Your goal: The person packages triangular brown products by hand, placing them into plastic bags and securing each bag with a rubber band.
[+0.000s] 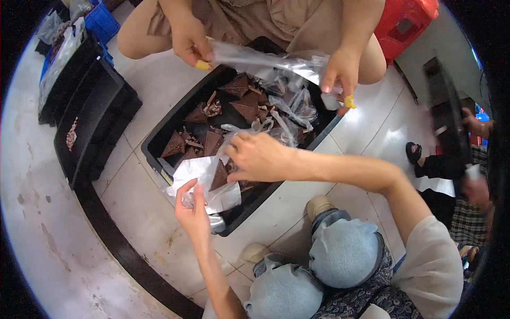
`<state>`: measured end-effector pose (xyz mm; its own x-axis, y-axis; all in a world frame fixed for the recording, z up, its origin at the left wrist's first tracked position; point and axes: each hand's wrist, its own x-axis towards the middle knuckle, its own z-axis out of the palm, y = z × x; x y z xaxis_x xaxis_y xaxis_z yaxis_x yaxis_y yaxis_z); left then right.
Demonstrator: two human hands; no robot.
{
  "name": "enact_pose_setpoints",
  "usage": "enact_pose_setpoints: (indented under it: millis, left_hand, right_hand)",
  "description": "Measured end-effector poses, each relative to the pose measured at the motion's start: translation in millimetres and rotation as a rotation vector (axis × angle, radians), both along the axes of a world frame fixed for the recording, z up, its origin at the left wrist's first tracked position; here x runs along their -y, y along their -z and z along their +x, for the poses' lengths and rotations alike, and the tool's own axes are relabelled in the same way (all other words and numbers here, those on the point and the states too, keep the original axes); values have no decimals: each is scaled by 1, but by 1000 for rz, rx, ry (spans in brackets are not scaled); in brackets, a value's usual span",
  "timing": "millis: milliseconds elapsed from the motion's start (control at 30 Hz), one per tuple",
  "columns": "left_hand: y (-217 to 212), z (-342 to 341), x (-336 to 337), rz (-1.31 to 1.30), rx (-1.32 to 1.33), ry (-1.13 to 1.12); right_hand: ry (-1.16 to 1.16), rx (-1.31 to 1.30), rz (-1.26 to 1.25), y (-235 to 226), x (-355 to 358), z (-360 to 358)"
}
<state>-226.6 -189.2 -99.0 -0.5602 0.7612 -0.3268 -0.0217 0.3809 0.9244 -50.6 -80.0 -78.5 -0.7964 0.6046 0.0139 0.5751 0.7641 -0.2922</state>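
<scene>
A black bin (159, 139) on the tiled floor holds several brown triangular pieces (245, 109) and crumpled clear bags (289, 109). My left hand (194, 212) grips the lower edge of a clear plastic bag (196, 171) over the bin's near corner. My right hand (259, 157) reaches across and pinches the bag's upper edge. A brown triangular piece (219, 178) sits inside this bag. Across the bin, another person's two hands (188, 40) stretch a second clear bag (265, 58); yellow covers sit on two of their fingertips.
Stacked black trays (90, 117) stand to the left, with a blue crate (101, 21) behind them. A red stool (404, 21) is at top right. A third person's foot in a black shoe (414, 154) is at right. My knees (345, 250) are below the bin.
</scene>
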Motion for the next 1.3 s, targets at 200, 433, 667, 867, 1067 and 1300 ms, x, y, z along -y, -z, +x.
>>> enact_pose_setpoints:
  millis: [200,433,667,867,1067,1300]
  left_hand:
    - [-55,-5,5,-381,-837,308]
    - [-59,-21,1,-15,-231,336]
    - [-48,25,-22,468,316,298]
    - [-38,71,-34,359,526,481]
    - [-21,64,-38,265,411,410]
    - [-33,32,6,236,35,-22]
  right_hand:
    - [-373,138,321,-53,-8,23]
    - [-283,156,457,-87,-13,47]
    - [-224,-195,-200,-108,-27,55]
    - [-335,-496,-347,-81,-19,44]
    - [-156,-585,-417,-58,-34,62]
    - [14,-385,-405,-71,-8,83]
